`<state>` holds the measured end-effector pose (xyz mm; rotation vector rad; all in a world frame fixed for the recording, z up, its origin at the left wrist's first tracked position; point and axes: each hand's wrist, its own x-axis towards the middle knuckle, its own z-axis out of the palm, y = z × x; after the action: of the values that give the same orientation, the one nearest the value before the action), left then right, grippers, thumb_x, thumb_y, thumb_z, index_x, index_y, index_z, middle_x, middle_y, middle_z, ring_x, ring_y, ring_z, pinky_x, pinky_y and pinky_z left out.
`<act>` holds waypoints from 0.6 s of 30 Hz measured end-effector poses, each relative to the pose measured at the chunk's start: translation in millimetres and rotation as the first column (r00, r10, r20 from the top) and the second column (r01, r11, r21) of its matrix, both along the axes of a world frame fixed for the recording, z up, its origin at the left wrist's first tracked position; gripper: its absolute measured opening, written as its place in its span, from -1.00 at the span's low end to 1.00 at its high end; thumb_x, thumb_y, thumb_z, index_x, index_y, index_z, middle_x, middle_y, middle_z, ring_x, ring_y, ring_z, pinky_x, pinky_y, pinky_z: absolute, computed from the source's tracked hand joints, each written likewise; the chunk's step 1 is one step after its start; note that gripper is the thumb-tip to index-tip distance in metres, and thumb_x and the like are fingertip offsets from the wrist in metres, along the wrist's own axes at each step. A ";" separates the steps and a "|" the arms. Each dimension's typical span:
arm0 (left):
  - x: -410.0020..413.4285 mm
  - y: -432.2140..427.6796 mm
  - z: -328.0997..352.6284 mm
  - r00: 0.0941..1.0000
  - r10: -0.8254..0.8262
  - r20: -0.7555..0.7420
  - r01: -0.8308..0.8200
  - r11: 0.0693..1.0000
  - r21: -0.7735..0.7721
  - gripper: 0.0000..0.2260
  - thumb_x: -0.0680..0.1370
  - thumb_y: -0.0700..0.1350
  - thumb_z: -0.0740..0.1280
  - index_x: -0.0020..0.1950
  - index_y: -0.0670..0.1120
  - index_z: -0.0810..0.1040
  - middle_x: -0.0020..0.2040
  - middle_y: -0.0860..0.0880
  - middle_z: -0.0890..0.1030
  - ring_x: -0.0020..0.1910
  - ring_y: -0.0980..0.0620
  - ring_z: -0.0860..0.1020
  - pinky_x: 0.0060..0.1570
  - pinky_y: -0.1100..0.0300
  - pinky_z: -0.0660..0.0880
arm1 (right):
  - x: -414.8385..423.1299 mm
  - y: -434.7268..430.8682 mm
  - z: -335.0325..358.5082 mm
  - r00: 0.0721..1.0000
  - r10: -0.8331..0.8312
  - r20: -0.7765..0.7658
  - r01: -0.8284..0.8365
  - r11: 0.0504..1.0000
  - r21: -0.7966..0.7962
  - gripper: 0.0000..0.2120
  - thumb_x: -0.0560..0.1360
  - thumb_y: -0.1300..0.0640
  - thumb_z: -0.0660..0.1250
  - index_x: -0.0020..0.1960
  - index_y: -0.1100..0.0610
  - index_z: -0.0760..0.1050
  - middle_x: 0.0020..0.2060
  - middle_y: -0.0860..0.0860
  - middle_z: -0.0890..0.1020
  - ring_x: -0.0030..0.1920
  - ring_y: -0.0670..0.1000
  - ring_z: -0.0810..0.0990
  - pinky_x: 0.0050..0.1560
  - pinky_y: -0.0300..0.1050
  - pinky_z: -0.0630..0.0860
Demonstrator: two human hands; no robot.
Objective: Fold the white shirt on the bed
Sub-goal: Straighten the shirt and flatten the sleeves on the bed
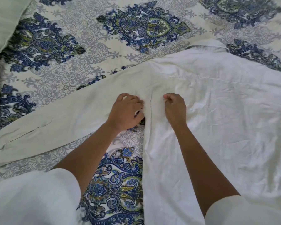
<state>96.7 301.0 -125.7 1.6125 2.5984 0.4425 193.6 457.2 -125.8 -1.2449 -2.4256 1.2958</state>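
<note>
The white shirt (217, 101) lies spread on the bed, back side up, its body on the right and one long sleeve stretching to the left edge, where dark cuff buttons show. My left hand (126, 111) grips the cloth where the sleeve meets the body, at the armpit. My right hand (174, 108) pinches the fabric just to the right of the armpit seam. A small ridge of cloth stands between the two hands.
The bed cover (81, 51) has a blue and green paisley print and shows above and below the sleeve. A pale pillow (3, 21) lies at the top left corner. My white sleeves fill the bottom corners.
</note>
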 end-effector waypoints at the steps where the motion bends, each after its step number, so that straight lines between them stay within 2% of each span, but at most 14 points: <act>1: -3.7 4.8 1.3 0.999 0.032 -0.003 -0.032 0.999 0.033 -0.68 0.44 -0.01 0.14 -0.10 -0.11 0.64 -0.06 -0.04 0.67 -0.02 -0.07 0.61 0.08 0.10 0.31 | -5.5 1.6 -2.0 0.998 0.061 -0.006 -0.061 0.993 0.105 -0.70 0.53 0.27 0.14 0.20 0.18 0.52 0.18 0.03 0.53 0.22 0.02 0.43 0.18 -0.25 0.36; 2: -8.0 12.3 2.7 0.998 0.069 0.001 -0.069 0.997 0.047 -0.66 0.45 -0.01 0.12 -0.02 -0.14 0.62 -0.01 -0.07 0.64 0.01 -0.10 0.59 0.07 0.11 0.29 | -13.6 2.3 -4.7 0.992 0.127 -0.002 -0.124 0.974 0.188 -0.66 0.53 0.24 0.12 0.25 0.18 0.49 0.26 0.07 0.49 0.30 0.07 0.39 0.29 -0.13 0.33; 4: -18.9 31.8 0.8 0.993 0.102 0.065 -0.099 0.994 -0.053 -0.55 0.52 0.00 0.06 0.29 -0.18 0.47 0.29 -0.16 0.50 0.27 -0.12 0.46 0.25 0.06 0.29 | -32.1 5.2 -11.7 0.958 0.273 0.081 -0.285 0.909 0.303 -0.58 0.55 0.12 0.07 0.37 0.15 0.37 0.39 0.09 0.38 0.42 0.10 0.28 0.41 0.04 0.21; 6: -30.7 40.4 -13.0 0.988 0.139 0.069 -0.118 0.961 -0.249 -0.49 0.61 0.04 -0.04 0.52 -0.16 0.08 0.54 -0.13 0.10 0.52 -0.05 0.08 0.47 0.01 0.00 | -41.4 12.7 -21.8 0.879 0.374 0.294 -0.466 0.802 0.373 -0.54 0.61 0.00 0.00 0.49 0.04 0.15 0.51 0.00 0.15 0.52 0.03 0.07 0.47 0.08 0.01; 8: -44.5 26.9 -28.7 0.975 0.222 0.015 -0.204 0.918 -0.341 -0.47 0.63 0.07 -0.10 0.54 -0.11 -0.13 0.56 -0.06 -0.11 0.53 -0.01 -0.13 0.48 0.00 -0.20 | -32.6 29.2 -33.9 0.841 0.302 0.449 -0.497 0.759 0.421 -0.51 0.63 -0.08 -0.13 0.53 -0.03 -0.06 0.54 -0.10 -0.05 0.53 -0.03 -0.11 0.47 0.11 -0.16; 10: -52.5 4.3 -31.0 0.945 0.324 -0.054 -0.322 0.881 -0.347 -0.45 0.62 0.11 -0.14 0.54 -0.12 -0.15 0.56 -0.08 -0.11 0.53 -0.04 -0.14 0.47 -0.03 -0.20 | -20.7 41.5 -35.6 0.848 0.129 0.515 -0.383 0.820 0.425 -0.50 0.62 -0.10 -0.18 0.53 -0.04 -0.14 0.53 -0.09 -0.13 0.53 -0.03 -0.19 0.47 0.14 -0.22; 12: -54.5 -0.6 -24.2 0.937 0.342 -0.077 -0.348 0.883 -0.314 -0.41 0.59 0.12 -0.19 0.53 -0.18 -0.09 0.55 -0.13 -0.06 0.53 -0.10 -0.09 0.46 -0.04 -0.16 | -26.4 41.2 -33.9 0.853 0.044 0.519 -0.300 0.856 0.421 -0.48 0.61 -0.10 -0.21 0.54 0.00 -0.12 0.54 -0.03 -0.14 0.53 0.00 -0.20 0.46 0.17 -0.24; 13: -53.6 6.0 -22.3 0.954 0.288 -0.081 -0.299 0.907 -0.295 -0.39 0.56 0.12 -0.21 0.53 -0.18 -0.07 0.55 -0.13 -0.05 0.53 -0.10 -0.08 0.46 -0.03 -0.17 | -35.3 36.0 -33.1 0.869 0.064 0.490 -0.314 0.837 0.448 -0.46 0.59 -0.10 -0.28 0.54 0.01 -0.11 0.54 0.00 -0.14 0.53 0.01 -0.19 0.45 0.17 -0.24; 15: -53.3 30.0 -24.8 0.984 0.160 -0.077 -0.175 0.945 -0.275 -0.39 0.54 0.12 -0.25 0.53 -0.13 -0.08 0.56 -0.07 -0.06 0.53 -0.04 -0.10 0.45 0.01 -0.22 | -56.4 23.6 -32.8 0.867 0.240 0.437 -0.448 0.759 0.472 -0.36 0.48 -0.12 -0.41 0.53 0.00 -0.13 0.54 -0.01 -0.13 0.53 0.01 -0.16 0.45 0.15 -0.23; 16: -54.1 40.2 -27.2 0.988 0.146 -0.053 -0.155 0.949 -0.275 -0.39 0.53 0.13 -0.28 0.54 -0.11 -0.08 0.56 -0.05 -0.07 0.53 0.00 -0.10 0.45 0.03 -0.24 | -62.1 20.5 -33.8 0.844 0.331 0.422 -0.514 0.724 0.459 -0.35 0.46 -0.12 -0.43 0.53 -0.03 -0.12 0.54 -0.04 -0.10 0.53 -0.01 -0.14 0.45 0.14 -0.22; 18: -59.4 48.3 -31.3 0.985 0.167 -0.040 -0.171 0.938 -0.301 -0.37 0.51 0.13 -0.32 0.54 -0.09 -0.05 0.56 -0.02 -0.04 0.54 0.02 -0.07 0.45 0.04 -0.23 | -60.9 25.4 -38.2 0.834 0.384 0.396 -0.542 0.703 0.461 -0.36 0.48 -0.12 -0.38 0.52 -0.06 -0.03 0.53 -0.09 0.01 0.53 -0.07 -0.06 0.47 0.10 -0.17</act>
<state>37.3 349.4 -157.1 1.3052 2.6635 0.0312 132.7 482.6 -164.0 -0.6870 -3.1289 0.3791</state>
